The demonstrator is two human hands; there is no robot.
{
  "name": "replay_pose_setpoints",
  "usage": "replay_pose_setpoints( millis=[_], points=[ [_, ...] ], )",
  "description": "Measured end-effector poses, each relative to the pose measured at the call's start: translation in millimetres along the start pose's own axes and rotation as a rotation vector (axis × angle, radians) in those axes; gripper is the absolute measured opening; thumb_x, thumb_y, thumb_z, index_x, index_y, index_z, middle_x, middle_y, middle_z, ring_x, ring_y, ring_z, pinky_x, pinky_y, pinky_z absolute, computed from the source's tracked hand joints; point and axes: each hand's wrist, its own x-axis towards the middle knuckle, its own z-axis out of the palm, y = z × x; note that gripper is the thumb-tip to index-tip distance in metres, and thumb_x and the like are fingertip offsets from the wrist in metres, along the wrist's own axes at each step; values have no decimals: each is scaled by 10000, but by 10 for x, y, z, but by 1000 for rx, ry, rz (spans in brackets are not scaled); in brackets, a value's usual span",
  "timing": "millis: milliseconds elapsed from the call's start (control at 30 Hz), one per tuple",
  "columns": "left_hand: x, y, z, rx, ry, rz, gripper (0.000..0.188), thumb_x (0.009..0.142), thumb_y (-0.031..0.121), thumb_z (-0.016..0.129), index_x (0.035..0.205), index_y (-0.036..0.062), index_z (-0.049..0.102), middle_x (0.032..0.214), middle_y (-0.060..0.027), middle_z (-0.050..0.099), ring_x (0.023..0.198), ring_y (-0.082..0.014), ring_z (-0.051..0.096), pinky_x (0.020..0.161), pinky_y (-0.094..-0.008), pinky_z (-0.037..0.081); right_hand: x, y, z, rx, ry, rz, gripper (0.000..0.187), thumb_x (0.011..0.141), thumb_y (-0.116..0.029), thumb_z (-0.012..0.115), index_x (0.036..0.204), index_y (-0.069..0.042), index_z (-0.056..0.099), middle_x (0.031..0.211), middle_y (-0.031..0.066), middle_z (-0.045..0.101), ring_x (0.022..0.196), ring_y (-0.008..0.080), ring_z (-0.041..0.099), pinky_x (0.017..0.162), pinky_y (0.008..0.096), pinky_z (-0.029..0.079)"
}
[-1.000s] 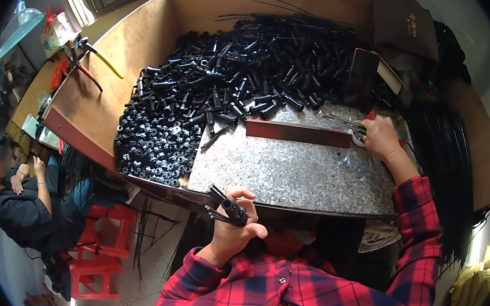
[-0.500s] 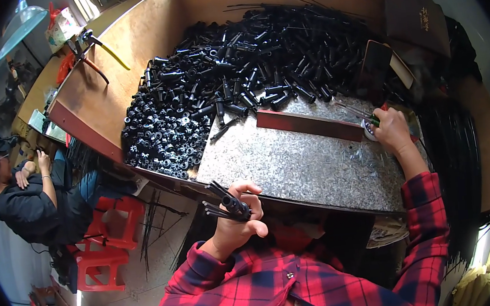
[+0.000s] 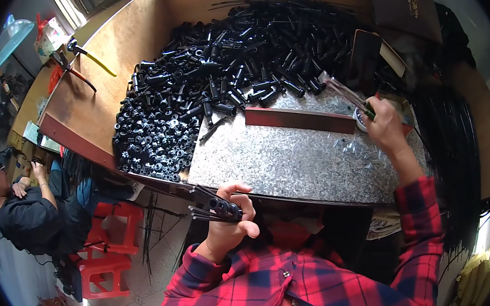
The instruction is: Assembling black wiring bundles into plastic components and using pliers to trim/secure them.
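My left hand (image 3: 226, 231) is closed around a black tubular part (image 3: 225, 208) and a bundle of thin black rods (image 3: 205, 213), held in front of the worktop's near edge. The index finger and thumb are partly extended. My right hand (image 3: 387, 127) grips a slim tool (image 3: 342, 91) with a pale tip that points to the far left; its exact kind is unclear. Beside that hand stands a small round white container (image 3: 361, 119), partly hidden by the fingers. A long dark red bar (image 3: 298, 122) lies on the speckled stone slab (image 3: 258, 163).
Black tubes (image 3: 270, 50) pile up behind the slab, small black rings (image 3: 158, 140) to its left. Pliers (image 3: 93, 58) hang on the wooden side wall. A phone (image 3: 364, 47) lies at the far right, long black rods (image 3: 448, 151) nearer. A seated person (image 3: 37, 202) and red stools (image 3: 106, 275) are left.
My right hand has lifted the slim tool a little, its tip now higher and farther away. The left hand keeps its hold. The whole view has shifted slightly.
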Motion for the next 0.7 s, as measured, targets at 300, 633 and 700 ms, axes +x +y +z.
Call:
replay_pose_setpoints(
  millis=[300,633,700],
  points=[
    [66,63,347,121,108,-42,547,593,316,874,916,53,520,618,62,428,571,-27,392,575,-207,330,-761,-1499,-267,1726,-413,93,117,939,-113,511,898,-9,546,837,78,568,711,138,579,657,271,477],
    [21,67,302,176,102,-55,706,570,341,876,1099,55,507,753,26,570,737,-82,560,677,-224,462,-892,-1837,-167,1669,-350,-53,54,901,-37,536,881,-4,573,821,75,585,747,155,567,693,290,462],
    [-47,29,227,266,105,18,808,588,307,885,1203,16,449,912,-44,609,785,-79,566,711,-236,480,-861,-1921,-259,1520,-355,-20,72,891,-37,541,857,2,589,816,73,598,735,157,572,679,286,462]
  ],
)
